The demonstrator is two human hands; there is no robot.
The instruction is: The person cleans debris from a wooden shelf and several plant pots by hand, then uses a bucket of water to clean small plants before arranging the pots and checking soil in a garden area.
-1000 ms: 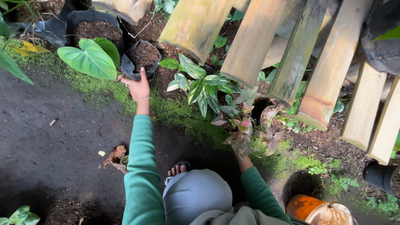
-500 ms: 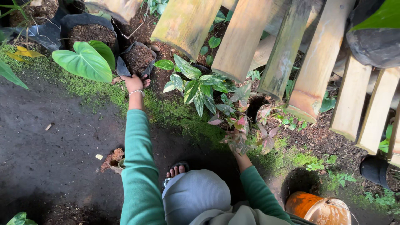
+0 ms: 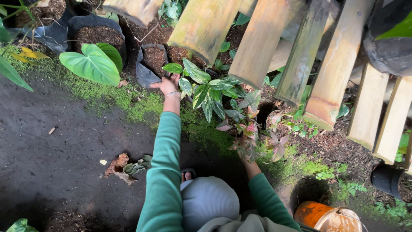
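Left fingers: my left hand point(image 3: 166, 85) spread loose, touching the small black grow bag point(image 3: 151, 64), not gripping.
Right fingers: right hand point(image 3: 245, 151) buried in pink-leaved plant point(image 3: 253, 137); can't tell grip.
Technique: I'd grab the rim, lift straight.
Bag: soil-filled, crumpled, just left of variegated plant point(image 3: 210, 90).

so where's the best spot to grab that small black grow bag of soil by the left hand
Grip the small black grow bag by its soft rim or side wall, coming from the near side, where the left hand already sits by its near right edge. The bag stands upright, open at the top and full of soil, so pinching the rim probably beats squeezing the body. The bamboo post crowds the far right.
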